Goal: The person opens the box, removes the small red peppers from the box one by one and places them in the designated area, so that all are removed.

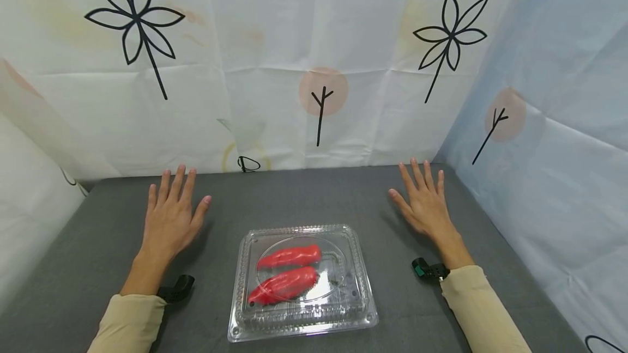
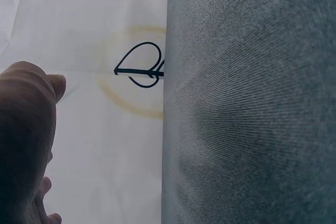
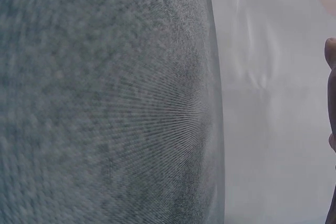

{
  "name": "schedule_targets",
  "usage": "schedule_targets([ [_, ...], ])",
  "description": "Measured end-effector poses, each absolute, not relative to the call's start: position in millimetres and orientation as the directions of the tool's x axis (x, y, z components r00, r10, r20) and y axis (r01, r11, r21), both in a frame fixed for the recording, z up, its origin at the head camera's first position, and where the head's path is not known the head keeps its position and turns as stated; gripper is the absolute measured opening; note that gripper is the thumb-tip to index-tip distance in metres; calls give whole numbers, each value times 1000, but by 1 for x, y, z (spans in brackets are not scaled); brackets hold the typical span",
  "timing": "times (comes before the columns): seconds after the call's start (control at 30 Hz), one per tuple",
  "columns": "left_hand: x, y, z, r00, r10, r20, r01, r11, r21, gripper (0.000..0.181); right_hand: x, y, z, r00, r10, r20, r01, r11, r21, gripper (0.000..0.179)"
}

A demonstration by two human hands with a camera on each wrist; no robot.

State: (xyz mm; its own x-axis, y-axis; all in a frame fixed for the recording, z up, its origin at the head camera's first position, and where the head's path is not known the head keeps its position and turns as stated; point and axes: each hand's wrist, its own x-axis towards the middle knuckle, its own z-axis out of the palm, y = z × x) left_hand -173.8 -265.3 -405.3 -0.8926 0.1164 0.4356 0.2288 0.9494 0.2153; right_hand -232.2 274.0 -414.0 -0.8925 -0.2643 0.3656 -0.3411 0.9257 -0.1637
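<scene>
Between the two hands, in the head view, a clear plastic clamshell box [image 1: 343, 309] lies on the grey table with its lid down. Through the lid show two red peppers, a slimmer one [image 1: 290, 256] behind a thicker one [image 1: 284, 286]. To the left of the box my left hand [image 1: 171, 217] is spread palm down with straight fingers, apart from the box and holding nothing. My right hand [image 1: 424, 203] is likewise spread on the right side, also holding nothing. Each wrist view catches only part of its hand at the edge.
The grey table [image 1: 304, 198] ends at a white cloth backdrop [image 1: 275, 102] printed with black leaves and trees. Another cloth wall [image 1: 564, 178] runs along the right side, and white cloth [image 1: 29, 222] hangs at the left. Black wrist cameras [image 1: 179, 289] sit on both wrists.
</scene>
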Motion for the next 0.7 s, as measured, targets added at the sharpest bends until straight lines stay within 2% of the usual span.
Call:
schedule_targets([
  [0.27,-169,-266,-405,-891,120,438,234,947,218,71,-229,272,-415,-895,-265,359,-350,917,-193,76],
  [0.4,-169,-265,-404,-886,125,446,252,938,238,71,-228,267,-414,-897,-272,349,-368,896,-248,74],
  [0.57,-169,-261,-404,-881,133,454,301,898,321,71,-224,255,-412,-903,-295,312,-399,842,-362,70],
  [0.7,-168,-257,-402,-900,118,420,307,856,416,71,-220,243,-410,-911,-325,253,-408,792,-454,66],
])
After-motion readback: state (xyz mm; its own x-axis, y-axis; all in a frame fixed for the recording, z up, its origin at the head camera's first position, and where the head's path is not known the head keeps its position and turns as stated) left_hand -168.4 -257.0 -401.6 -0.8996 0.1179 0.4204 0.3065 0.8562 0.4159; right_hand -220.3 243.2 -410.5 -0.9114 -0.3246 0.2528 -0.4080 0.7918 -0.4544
